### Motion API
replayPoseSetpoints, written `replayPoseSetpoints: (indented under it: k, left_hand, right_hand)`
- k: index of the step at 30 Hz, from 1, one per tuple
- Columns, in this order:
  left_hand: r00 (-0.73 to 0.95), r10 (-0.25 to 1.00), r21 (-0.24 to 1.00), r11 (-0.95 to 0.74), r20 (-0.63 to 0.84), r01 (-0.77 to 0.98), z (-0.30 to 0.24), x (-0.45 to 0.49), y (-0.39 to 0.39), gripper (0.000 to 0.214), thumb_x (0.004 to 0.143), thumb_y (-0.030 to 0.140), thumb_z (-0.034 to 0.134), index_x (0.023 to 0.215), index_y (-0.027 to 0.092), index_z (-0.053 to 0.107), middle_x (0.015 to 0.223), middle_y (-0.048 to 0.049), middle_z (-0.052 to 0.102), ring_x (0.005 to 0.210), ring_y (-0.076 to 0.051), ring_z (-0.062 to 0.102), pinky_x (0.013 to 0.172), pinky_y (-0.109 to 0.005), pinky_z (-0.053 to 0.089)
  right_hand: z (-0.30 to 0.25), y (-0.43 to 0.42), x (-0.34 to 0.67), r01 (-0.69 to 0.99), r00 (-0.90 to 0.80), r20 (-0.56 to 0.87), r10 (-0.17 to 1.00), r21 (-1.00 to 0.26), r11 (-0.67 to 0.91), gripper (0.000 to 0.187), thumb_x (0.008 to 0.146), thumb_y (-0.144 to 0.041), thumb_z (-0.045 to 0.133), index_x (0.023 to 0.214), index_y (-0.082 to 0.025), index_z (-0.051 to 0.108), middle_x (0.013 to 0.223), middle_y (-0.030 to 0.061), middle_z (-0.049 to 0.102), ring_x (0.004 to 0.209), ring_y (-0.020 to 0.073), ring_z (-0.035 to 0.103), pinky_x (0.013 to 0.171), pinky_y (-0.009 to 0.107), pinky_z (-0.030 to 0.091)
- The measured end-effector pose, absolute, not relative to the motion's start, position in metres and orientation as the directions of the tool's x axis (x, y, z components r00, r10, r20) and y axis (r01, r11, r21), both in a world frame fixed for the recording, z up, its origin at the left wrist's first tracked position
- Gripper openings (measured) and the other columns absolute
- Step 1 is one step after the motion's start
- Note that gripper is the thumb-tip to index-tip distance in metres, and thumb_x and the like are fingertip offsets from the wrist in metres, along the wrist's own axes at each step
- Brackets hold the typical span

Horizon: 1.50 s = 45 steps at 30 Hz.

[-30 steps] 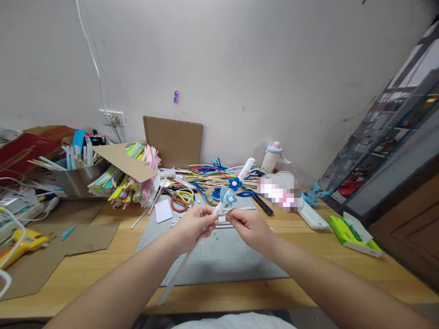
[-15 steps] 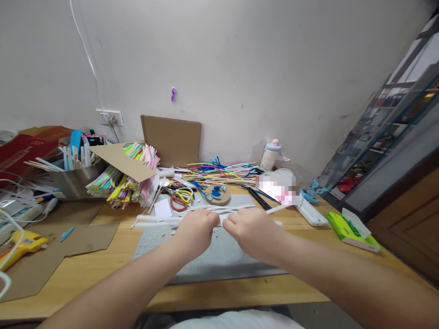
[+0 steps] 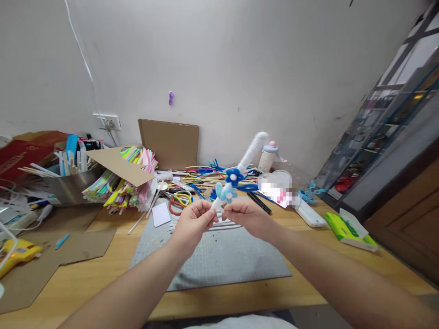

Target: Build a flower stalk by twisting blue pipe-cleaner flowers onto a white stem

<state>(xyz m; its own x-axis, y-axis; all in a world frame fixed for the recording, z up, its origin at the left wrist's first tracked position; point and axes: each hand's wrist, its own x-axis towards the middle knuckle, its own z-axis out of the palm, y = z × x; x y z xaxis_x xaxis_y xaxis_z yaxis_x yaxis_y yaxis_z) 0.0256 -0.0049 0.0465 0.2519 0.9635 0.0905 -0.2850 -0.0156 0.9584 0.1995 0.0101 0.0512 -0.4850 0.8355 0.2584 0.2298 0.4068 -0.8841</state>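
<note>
A fuzzy white pipe-cleaner stalk (image 3: 252, 151) stands up, tilted to the right, above the cutting mat (image 3: 233, 260). Part way down it sits a dark blue flower (image 3: 234, 178) with a white centre, and below that are light blue petals (image 3: 227, 194). My left hand (image 3: 192, 225) is closed around the stalk's lower end, thumb on top. My right hand (image 3: 248, 219) pinches at the same lower end from the right; its fingertips partly hide what they grip. White pipe cleaners (image 3: 224, 225) lie on the mat behind my hands.
Scissors (image 3: 180, 201), a white card (image 3: 161, 214) and a bundle of coloured pipe cleaners (image 3: 130, 180) are at the left, with a yellow glue gun (image 3: 20, 253) farther out. To the right lie black pens (image 3: 259, 202), a white case (image 3: 310, 213) and a green tissue pack (image 3: 350, 230).
Both hands were low over the white pipe cleaners on the mat. Now they are turned and hold the flowered white stalk upright, so its blue flowers show.
</note>
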Motion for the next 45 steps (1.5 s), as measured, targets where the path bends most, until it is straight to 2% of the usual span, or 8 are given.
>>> replayPoseSetpoints:
  k: [12,18,22,26,31,35,38,45]
  left_hand:
    - [0.046,0.988,0.843,0.149,-0.146,-0.517,-0.003,0.035,0.022,0.02,0.058,0.02,0.071,0.071,0.011,0.058,0.061,0.0,0.056,0.045,-0.003,0.042,0.034,-0.012,0.023]
    - [0.123,0.958,0.809,0.283,-0.257,-0.515,-0.032,0.025,0.03,0.006,0.066,0.012,0.062,0.064,0.009,0.058,0.052,0.0004,0.048,0.041,-0.003,0.038,0.031,-0.011,0.022]
    - [0.115,0.943,0.794,0.325,-0.312,-0.513,-0.036,0.018,0.03,0.006,0.067,0.007,0.06,0.063,0.009,0.057,0.054,0.0006,0.047,0.041,-0.003,0.04,0.03,-0.01,0.021]
    - [0.063,0.943,0.795,0.309,-0.325,-0.523,-0.039,0.014,0.033,0.004,0.068,0.005,0.058,0.066,0.009,0.058,0.058,0.0005,0.047,0.043,-0.003,0.042,0.03,-0.01,0.022]
    - [-0.033,0.94,0.801,0.271,-0.34,-0.534,-0.043,0.016,0.034,0.005,0.067,0.005,0.059,0.066,0.01,0.057,0.059,0.0005,0.048,0.044,-0.003,0.043,0.029,-0.01,0.023]
    - [-0.089,0.932,0.802,0.251,-0.352,-0.542,-0.04,0.016,0.032,0.004,0.069,0.006,0.058,0.067,0.01,0.057,0.056,0.0014,0.047,0.043,-0.003,0.042,0.03,-0.01,0.024]
    - [-0.102,0.93,0.803,0.245,-0.352,-0.543,-0.037,0.016,0.03,0.003,0.069,0.006,0.057,0.068,0.009,0.058,0.056,0.0015,0.048,0.043,-0.004,0.042,0.03,-0.011,0.024]
    - [-0.071,0.93,0.79,0.264,-0.361,-0.554,-0.035,0.016,0.027,0.004,0.065,0.009,0.062,0.068,0.009,0.06,0.055,0.0014,0.049,0.042,-0.004,0.041,0.03,-0.012,0.023]
  right_hand:
    - [-0.02,0.037,0.163,-0.032,-0.318,0.25,0.914,-0.967,0.253,0.026,0.074,-0.04,0.056,0.07,-0.015,0.062,0.061,-0.0005,0.052,0.06,0.0113,0.045,0.055,0.022,0.034]
    - [-0.038,0.041,0.166,0.157,-0.455,0.011,0.89,-0.983,0.092,0.029,0.075,-0.04,0.052,0.077,-0.013,0.063,0.043,-0.0073,0.036,0.038,0.0056,0.026,0.039,0.019,0.02]
    - [-0.037,0.047,0.191,0.305,-0.497,-0.086,0.863,-0.949,0.08,0.034,0.079,-0.043,0.046,0.077,-0.013,0.063,0.045,-0.0035,0.048,0.037,0.0076,0.04,0.039,0.019,0.03]
    - [-0.037,0.074,0.216,0.442,-0.26,0.003,0.966,-0.889,0.122,0.041,0.084,-0.043,0.033,0.081,-0.012,0.06,0.058,0.0017,0.055,0.048,0.0108,0.049,0.046,0.021,0.038]
    - [-0.036,0.119,0.212,0.576,-0.073,0.217,0.973,-0.788,0.219,0.013,0.071,-0.025,0.055,0.079,-0.016,0.059,0.076,0.0029,0.058,0.069,0.0141,0.051,0.066,0.026,0.04]
    - [-0.035,0.149,0.192,0.64,0.001,0.318,0.948,-0.728,0.244,0.015,0.073,-0.024,0.053,0.085,-0.017,0.058,0.088,0.0048,0.057,0.082,0.0163,0.05,0.076,0.028,0.036]
    - [-0.038,0.169,0.18,0.65,0.026,0.32,0.947,-0.725,0.227,0.022,0.071,-0.028,0.058,0.089,-0.016,0.059,0.085,0.0049,0.059,0.08,0.0173,0.051,0.074,0.029,0.036]
    - [-0.045,0.194,0.178,0.547,0.008,0.215,0.977,-0.819,0.176,0.011,0.065,-0.026,0.061,0.062,-0.015,0.06,0.061,0.0016,0.061,0.061,0.0146,0.053,0.06,0.026,0.038]
